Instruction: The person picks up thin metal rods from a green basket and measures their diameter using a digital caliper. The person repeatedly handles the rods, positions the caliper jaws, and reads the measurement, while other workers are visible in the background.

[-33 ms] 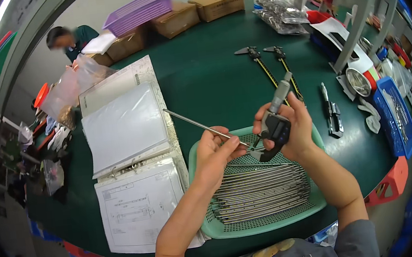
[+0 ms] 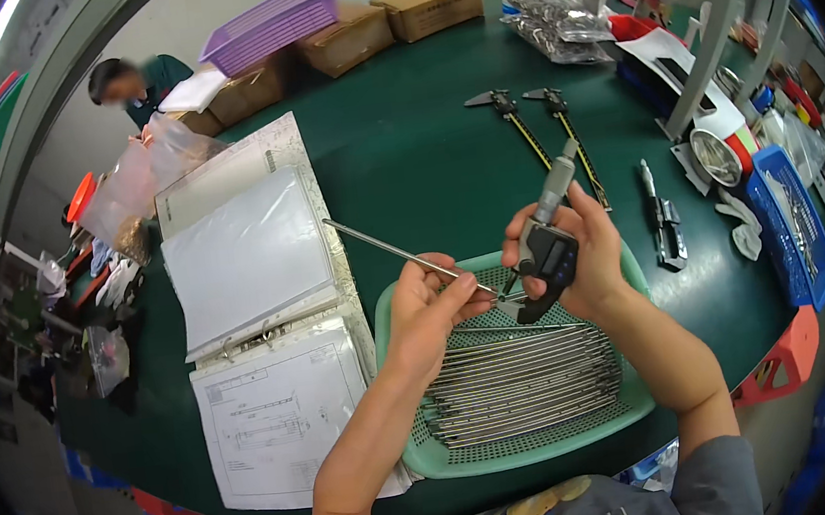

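My left hand (image 2: pixel 430 311) pinches a thin metal rod (image 2: pixel 386 248) that slants up toward the open binder. In my right hand (image 2: pixel 583 250) is a digital micrometer (image 2: pixel 545 254), its thimble pointing up and away. The rod's near end lies at the micrometer's jaws; whether they touch it I cannot tell. Both hands are above a green plastic basket (image 2: pixel 405 456). Many similar metal rods (image 2: pixel 522 387) lie side by side in it, with one or two apart near the far side.
Left of the basket lies an open ring binder (image 2: pixel 247 265) with a drawing sheet. Two calipers (image 2: pixel 520 131) and another micrometer (image 2: pixel 669 230) lie beyond and right. A blue tray (image 2: pixel 794 227) stands at the right edge. Cardboard boxes (image 2: pixel 427 10) and a purple basket (image 2: pixel 272 23) line the back.
The whole view has shifted very slightly. The rod and the micrometer stay in my hands in nearly the same pose.
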A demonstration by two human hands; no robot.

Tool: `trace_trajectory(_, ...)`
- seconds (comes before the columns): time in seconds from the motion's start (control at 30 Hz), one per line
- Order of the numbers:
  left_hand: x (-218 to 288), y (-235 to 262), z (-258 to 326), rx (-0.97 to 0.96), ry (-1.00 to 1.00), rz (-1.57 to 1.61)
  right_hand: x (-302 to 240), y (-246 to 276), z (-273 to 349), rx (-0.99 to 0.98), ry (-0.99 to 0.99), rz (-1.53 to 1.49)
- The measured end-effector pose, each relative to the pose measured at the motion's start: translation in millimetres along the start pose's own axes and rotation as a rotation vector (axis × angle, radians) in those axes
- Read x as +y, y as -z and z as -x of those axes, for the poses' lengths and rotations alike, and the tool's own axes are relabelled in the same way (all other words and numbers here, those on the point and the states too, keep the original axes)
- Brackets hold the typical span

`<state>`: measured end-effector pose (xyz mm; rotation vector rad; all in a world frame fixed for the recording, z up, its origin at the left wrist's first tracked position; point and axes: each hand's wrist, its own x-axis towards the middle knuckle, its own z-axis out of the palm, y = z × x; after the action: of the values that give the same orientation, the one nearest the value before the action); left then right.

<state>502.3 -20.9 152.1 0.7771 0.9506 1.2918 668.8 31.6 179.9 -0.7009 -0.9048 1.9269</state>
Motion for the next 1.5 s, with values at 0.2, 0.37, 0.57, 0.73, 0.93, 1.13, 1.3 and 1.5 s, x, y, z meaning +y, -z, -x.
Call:
trace_trajectory(0.2,-0.8,-0.9,1.9,-0.021,0.012,-0.033,-0.2,2.2,0.5,-0.015,-0.044,-0.014)
trace_trajectory(0.37,-2.6,-1.0,3.0,-0.037,-0.006,-0.056,2.1,-0.3,0.6,-0.007,-0.038,0.007)
trace_trajectory(0.57,-3.1,-1.0,2.2,-0.021,0.006,-0.043,3.8,1.0,0.2,-0.016,-0.023,-0.016)
trace_trajectory(0.73,-3.3,-2.0,2.4,-0.015,0.008,-0.062,4.7,0.4,-0.2,0.008,-0.021,0.034)
trace_trajectory(0.93,-4.3,0.0,2.4,-0.012,0.016,-0.065,3.0,-1.6,2.8,-0.016,-0.044,-0.063)
trace_trajectory(1.13,-4.4,-0.3,2.6,-0.021,0.016,-0.06,7.0,0.4,-0.5,0.018,-0.041,0.017)
trace_trajectory(1.3,-5.5,0.3,1.6,-0.028,0.014,-0.076,7.0,0.0,-1.1,0.075,-0.06,0.088)
trace_trajectory(1.5,-4.4,0.4,2.7,-0.014,0.029,-0.07,5.9,0.2,2.3,-0.002,-0.053,-0.077)
